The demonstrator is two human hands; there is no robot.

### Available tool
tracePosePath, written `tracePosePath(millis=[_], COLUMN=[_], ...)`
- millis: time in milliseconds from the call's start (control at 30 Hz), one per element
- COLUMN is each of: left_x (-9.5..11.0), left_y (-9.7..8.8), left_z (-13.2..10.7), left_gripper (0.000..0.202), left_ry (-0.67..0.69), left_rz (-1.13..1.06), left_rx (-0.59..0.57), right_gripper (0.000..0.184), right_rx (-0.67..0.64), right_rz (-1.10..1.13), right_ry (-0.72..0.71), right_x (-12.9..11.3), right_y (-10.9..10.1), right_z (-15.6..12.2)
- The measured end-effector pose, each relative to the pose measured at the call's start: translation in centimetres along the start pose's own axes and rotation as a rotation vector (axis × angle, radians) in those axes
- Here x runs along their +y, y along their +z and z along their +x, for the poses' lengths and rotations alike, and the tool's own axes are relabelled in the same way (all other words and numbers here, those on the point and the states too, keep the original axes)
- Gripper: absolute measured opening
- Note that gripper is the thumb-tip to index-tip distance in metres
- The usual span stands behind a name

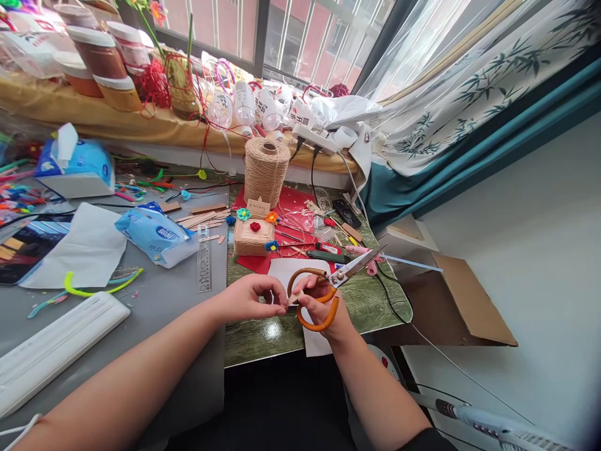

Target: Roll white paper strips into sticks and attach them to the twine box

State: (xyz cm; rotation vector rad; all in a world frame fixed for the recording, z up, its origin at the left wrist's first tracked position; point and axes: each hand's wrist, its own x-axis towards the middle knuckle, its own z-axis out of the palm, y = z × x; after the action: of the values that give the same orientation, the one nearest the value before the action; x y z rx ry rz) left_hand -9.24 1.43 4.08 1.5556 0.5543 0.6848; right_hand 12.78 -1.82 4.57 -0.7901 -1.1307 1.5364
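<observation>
My right hand (pixel 331 310) is closed on a pair of scissors (pixel 345 274) with orange-brown looped handles, blades pointing up and to the right. Between its thumb and fingers sits a small pale piece, apparently wood (pixel 295 297). The fingertips of my left hand (pixel 260 295) pinch together at the other end of that piece. White paper (pixel 282 270) lies under and beyond the hands. Just past it stands a twine-wrapped box (pixel 248 241) decorated with small coloured flowers, and behind that a large spool of twine (pixel 267 175).
A clear ruler (pixel 203 260), a blue tissue pack (pixel 154 235) and wood strips lie to the left. A pink glue gun (pixel 364 252) and a green-handled tool (pixel 327 256) are at the right. Jars and cups line the windowsill; a cardboard box (pixel 474 294) stands past the table edge.
</observation>
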Motion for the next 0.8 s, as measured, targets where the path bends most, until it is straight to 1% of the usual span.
tracePosePath(millis=[67,133,200,267,333,467,600,700,800], left_x=[0.2,0.3,0.3,0.2,0.2,0.4,0.9,0.8,0.4], left_y=[0.2,0.4,0.4,0.4,0.4,0.4,0.4,0.4,0.4], left_z=[0.0,0.1,0.2,0.1,0.0,-0.2,-0.2,-0.1,0.0], left_gripper=[0.027,0.032,0.034,0.038,0.042,0.042,0.046,0.052,0.052], left_ry=[-0.068,-0.16,-0.239,-0.276,-0.283,-0.284,-0.218,-0.18,-0.156], left_rz=[-0.124,-0.225,-0.25,-0.219,-0.192,-0.123,0.104,0.239,0.295], left_rx=[0.016,0.005,-0.058,-0.13,-0.164,-0.16,-0.166,-0.143,-0.092], right_gripper=[0.035,0.036,0.034,0.032,0.031,0.031,0.033,0.035,0.034], right_rx=[-0.014,-0.045,-0.085,-0.107,-0.104,-0.055,0.016,0.058,0.08], right_rz=[-0.042,-0.067,-0.077,-0.077,-0.071,-0.077,-0.111,-0.115,-0.108], right_ry=[0.006,0.015,0.027,0.038,0.044,0.034,0.085,0.117,0.114], right_x=[0.1,0.2,0.4,0.5,0.6,0.6,0.2,-0.1,-0.1], right_y=[0.0,0.2,0.4,0.5,0.6,0.9,1.5,1.9,2.1], right_z=[0.0,0.0,-0.1,-0.1,0.0,0.0,0.2,0.3,0.4])
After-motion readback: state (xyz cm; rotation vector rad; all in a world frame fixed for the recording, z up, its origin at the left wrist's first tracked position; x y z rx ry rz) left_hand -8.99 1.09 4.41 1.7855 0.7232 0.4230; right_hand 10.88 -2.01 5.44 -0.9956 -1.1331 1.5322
